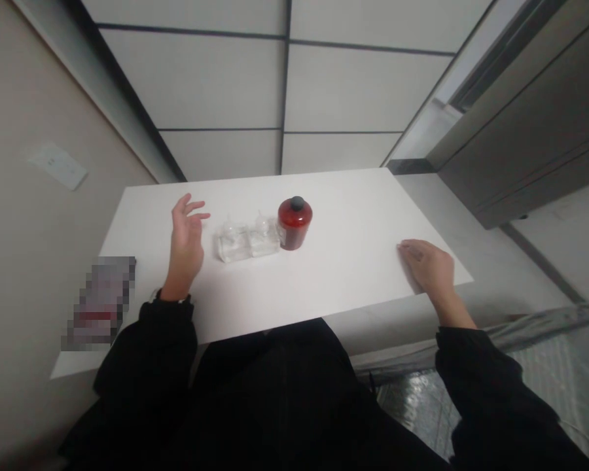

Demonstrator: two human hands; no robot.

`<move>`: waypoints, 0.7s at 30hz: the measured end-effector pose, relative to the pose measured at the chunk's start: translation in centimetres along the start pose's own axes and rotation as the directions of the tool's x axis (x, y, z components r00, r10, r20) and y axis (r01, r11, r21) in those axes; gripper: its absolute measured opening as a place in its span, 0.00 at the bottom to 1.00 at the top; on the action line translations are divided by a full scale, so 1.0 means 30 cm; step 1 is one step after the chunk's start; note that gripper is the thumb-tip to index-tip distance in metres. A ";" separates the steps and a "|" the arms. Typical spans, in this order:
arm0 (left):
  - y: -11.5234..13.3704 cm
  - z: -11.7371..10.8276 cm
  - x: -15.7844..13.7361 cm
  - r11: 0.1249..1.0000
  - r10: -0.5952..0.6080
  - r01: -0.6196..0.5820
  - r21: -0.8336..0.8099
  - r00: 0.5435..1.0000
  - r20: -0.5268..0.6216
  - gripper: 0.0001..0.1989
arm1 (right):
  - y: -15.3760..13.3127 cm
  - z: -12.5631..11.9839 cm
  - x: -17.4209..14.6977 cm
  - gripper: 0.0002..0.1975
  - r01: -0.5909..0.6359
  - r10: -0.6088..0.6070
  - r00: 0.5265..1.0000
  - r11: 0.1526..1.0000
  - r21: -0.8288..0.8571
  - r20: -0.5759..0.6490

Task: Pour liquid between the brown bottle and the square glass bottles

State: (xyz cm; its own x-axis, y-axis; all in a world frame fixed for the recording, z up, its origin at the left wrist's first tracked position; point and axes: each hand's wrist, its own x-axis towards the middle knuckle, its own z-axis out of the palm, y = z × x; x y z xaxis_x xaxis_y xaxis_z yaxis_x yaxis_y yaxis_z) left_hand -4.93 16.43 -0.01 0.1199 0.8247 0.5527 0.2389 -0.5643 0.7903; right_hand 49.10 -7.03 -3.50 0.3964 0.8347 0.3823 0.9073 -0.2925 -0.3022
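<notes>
My left hand [187,239] is raised over the left part of a white tabletop [353,216], empty, with its fingers spread. To its right, but not touching it, are two small clear glass bottles [234,245] [265,241] with clear tops, standing side by side. Against the right one stands a red bottle [294,226] with a black cap, upright and partly see-through. At the table's right end rests my right hand [428,265], its fingers curled in and pressed together. No object shows in it, though the palm side is hidden.
A blurred-out, flat, phone-like object [101,304] lies at the table's left edge. White panelled doors [343,85] rise behind the table. A wall switch plate [59,167] is on the left wall, and a grey cabinet [520,118] stands to the right.
</notes>
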 end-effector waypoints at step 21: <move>0.057 0.011 -0.006 1.000 -0.014 0.014 -0.002 0.999 0.050 0.38 | -0.392 -0.013 -0.246 0.26 0.387 -0.436 0.863 0.895 0.221 0.256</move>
State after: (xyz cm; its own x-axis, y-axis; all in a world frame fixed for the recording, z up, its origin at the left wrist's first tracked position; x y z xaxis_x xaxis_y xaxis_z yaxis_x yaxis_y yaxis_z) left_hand -4.21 15.34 1.15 0.1647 0.8335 0.5274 0.2382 -0.5525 0.7988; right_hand 35.56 -9.95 -2.44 -0.0897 0.9671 0.2382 0.9345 0.1644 -0.3157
